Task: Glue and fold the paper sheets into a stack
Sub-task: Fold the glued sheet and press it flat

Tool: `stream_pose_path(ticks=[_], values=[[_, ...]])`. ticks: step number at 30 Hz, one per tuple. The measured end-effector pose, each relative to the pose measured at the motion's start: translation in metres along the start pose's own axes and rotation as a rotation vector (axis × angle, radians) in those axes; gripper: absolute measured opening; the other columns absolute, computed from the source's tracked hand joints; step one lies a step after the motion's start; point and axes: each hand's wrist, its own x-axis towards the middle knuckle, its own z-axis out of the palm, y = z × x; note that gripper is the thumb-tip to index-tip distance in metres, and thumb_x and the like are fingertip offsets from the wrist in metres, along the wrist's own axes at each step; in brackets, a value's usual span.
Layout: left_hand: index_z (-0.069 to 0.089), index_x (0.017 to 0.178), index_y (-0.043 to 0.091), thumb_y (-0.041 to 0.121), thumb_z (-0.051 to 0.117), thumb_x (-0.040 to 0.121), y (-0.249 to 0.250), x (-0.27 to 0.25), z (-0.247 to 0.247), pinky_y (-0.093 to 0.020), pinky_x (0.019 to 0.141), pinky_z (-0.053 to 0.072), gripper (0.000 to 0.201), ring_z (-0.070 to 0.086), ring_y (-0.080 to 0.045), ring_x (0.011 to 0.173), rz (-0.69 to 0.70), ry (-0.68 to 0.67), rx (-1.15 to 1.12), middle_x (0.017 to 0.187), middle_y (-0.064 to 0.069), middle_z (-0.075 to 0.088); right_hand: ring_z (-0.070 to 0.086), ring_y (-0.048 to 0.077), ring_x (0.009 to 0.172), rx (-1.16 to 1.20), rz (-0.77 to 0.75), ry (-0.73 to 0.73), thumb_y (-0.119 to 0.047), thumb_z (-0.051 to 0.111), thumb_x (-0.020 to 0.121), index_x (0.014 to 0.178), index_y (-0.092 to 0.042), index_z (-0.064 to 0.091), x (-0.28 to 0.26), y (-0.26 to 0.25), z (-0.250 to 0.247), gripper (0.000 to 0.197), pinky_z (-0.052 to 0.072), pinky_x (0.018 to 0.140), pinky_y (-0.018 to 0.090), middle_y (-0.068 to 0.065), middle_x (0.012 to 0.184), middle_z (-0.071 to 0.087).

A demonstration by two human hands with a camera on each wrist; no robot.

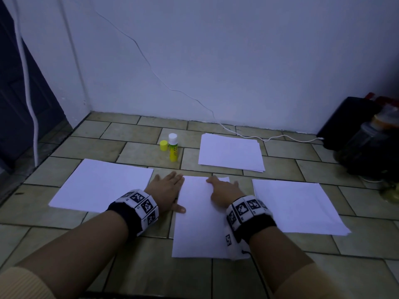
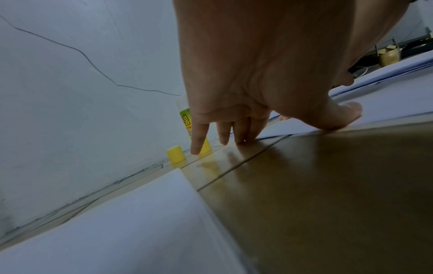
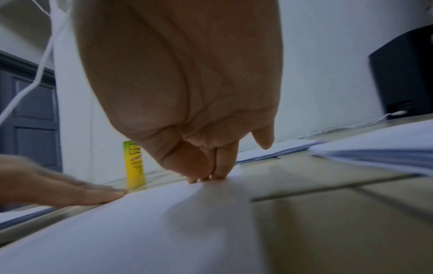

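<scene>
A white paper sheet, folded over on itself, lies on the tiled floor in front of me. My left hand lies flat beside its left edge, fingers straight on the tile and thumb pressing the paper's edge. My right hand is at the sheet's far edge, where thumb and fingertips are gathered together and pinch the top layer; the paper bulges slightly below them. The yellow glue stick stands uncapped beyond the sheet, its yellow cap beside it.
Three stacks of white paper lie on the floor: one at left, one at right, one farther back right. A white cable runs along the wall to a black box. A dark door is at left.
</scene>
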Motion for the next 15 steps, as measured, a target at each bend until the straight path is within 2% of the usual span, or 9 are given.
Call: stream_pose_path(ticks=[3, 5, 8, 10, 11, 13, 14, 15], values=[[-0.004, 0.153, 0.009, 0.066, 0.047, 0.087, -0.001, 0.0, 0.0, -0.052, 0.117, 0.011, 0.102, -0.006, -0.02, 0.149, 0.0, -0.006, 0.012, 0.162, -0.003, -0.007, 0.045, 0.027, 0.127, 0.017, 0.07, 0.015, 0.001, 0.031, 0.087, 0.144, -0.027, 0.029, -0.001, 0.024, -0.008, 0.063, 0.008, 0.118, 0.046, 0.01, 0.129, 0.057], [-0.005, 0.154, 0.011, 0.066, 0.05, 0.084, -0.002, -0.001, -0.001, -0.053, 0.117, 0.008, 0.104, -0.007, -0.02, 0.149, -0.003, -0.017, 0.001, 0.162, -0.002, -0.007, 0.047, 0.026, 0.124, 0.032, 0.104, 0.038, -0.001, 0.033, 0.089, 0.143, -0.027, 0.03, -0.001, 0.031, -0.009, 0.06, 0.017, 0.117, 0.045, 0.01, 0.129, 0.056], [-0.004, 0.154, 0.015, 0.065, 0.055, 0.082, -0.005, -0.004, -0.003, -0.056, 0.117, 0.005, 0.106, -0.008, -0.02, 0.149, -0.007, -0.031, -0.016, 0.162, 0.001, -0.006, 0.05, 0.024, 0.122, -0.001, 0.124, 0.083, -0.01, 0.039, 0.092, 0.14, -0.025, 0.032, 0.002, 0.029, -0.004, 0.051, 0.017, 0.116, 0.043, 0.006, 0.125, 0.059], [0.002, 0.155, 0.015, 0.067, 0.051, 0.084, -0.005, -0.007, -0.007, -0.056, 0.118, 0.005, 0.101, -0.006, -0.021, 0.149, -0.013, -0.036, 0.008, 0.162, 0.001, -0.001, 0.051, 0.023, 0.121, -0.038, 0.117, 0.115, -0.018, 0.048, 0.092, 0.138, -0.02, 0.035, 0.003, 0.026, 0.0, 0.048, 0.021, 0.115, 0.042, 0.005, 0.124, 0.059], [0.009, 0.155, 0.015, 0.068, 0.048, 0.085, -0.004, -0.008, -0.01, -0.056, 0.117, 0.007, 0.096, -0.001, -0.022, 0.149, -0.022, -0.026, 0.025, 0.162, -0.001, 0.006, 0.051, 0.024, 0.121, -0.049, 0.113, 0.131, -0.021, 0.053, 0.091, 0.136, -0.017, 0.037, 0.003, 0.024, 0.002, 0.048, 0.027, 0.112, 0.041, 0.005, 0.126, 0.057], [0.035, 0.146, 0.015, 0.069, 0.042, 0.087, -0.003, -0.009, -0.018, -0.054, 0.116, 0.012, 0.081, 0.018, -0.023, 0.145, -0.045, 0.022, 0.06, 0.154, -0.004, 0.032, 0.046, 0.026, 0.124, -0.08, 0.097, 0.183, -0.024, 0.062, 0.089, 0.131, -0.012, 0.043, 0.002, 0.019, 0.005, 0.047, 0.039, 0.103, 0.038, 0.008, 0.132, 0.049], [0.046, 0.139, 0.015, 0.067, 0.042, 0.089, -0.002, -0.009, -0.021, -0.051, 0.115, 0.016, 0.072, 0.028, -0.022, 0.14, -0.049, 0.064, 0.084, 0.146, -0.003, 0.044, 0.042, 0.026, 0.125, -0.122, 0.083, 0.224, -0.023, 0.063, 0.09, 0.128, -0.01, 0.046, 0.0, 0.016, 0.006, 0.044, 0.041, 0.099, 0.037, 0.009, 0.133, 0.044], [0.05, 0.135, 0.015, 0.062, 0.045, 0.091, -0.001, -0.009, -0.024, -0.047, 0.115, 0.019, 0.064, 0.033, -0.021, 0.136, -0.045, 0.111, 0.096, 0.141, -0.002, 0.048, 0.039, 0.027, 0.125, -0.179, 0.066, 0.265, -0.019, 0.06, 0.091, 0.126, -0.008, 0.049, -0.003, 0.012, 0.007, 0.038, 0.042, 0.096, 0.037, 0.01, 0.132, 0.04]])
